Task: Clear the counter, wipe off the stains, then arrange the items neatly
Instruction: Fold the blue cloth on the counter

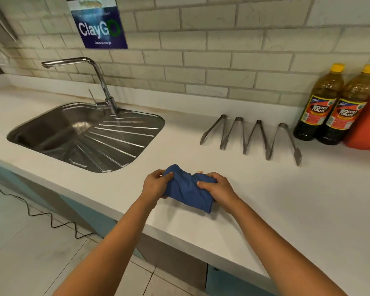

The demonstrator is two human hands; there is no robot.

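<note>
Both hands hold the blue cloth (187,190) w/ curled fingers: the left hand (156,185) pinches its left end, thumb on top, and the right hand (217,188) grips its right end, fingers wrapped under. The cloth is bunched and folded between them, its long axis running left to right, approx. parallel to the front edge of the counter (265,199). It looks lifted a bit or just touching the top; I cannot tell which. A small pale thing peeks out behind the cloth, too small to name.

Both forearms reach forward from the near edge, wrists about level, the hands close together w/ only the cloth between.

Going outward: the four tongs (252,136) lie in a neat row behind and to the right of the cloth, well apart from it, hinges toward the wall. Further right, two sauce bottles (329,107) stand side by side against the wall, touching an orange object (365,129) at the frame edge. The sink (88,135) is behind and to the left.

My judgement: items are already arranged and no stain is visible, so the step in hand is folding the cloth. The right hand is nearer to the tongs row, the left hand nearer to the sink, whichever side the cloth should go.
</note>
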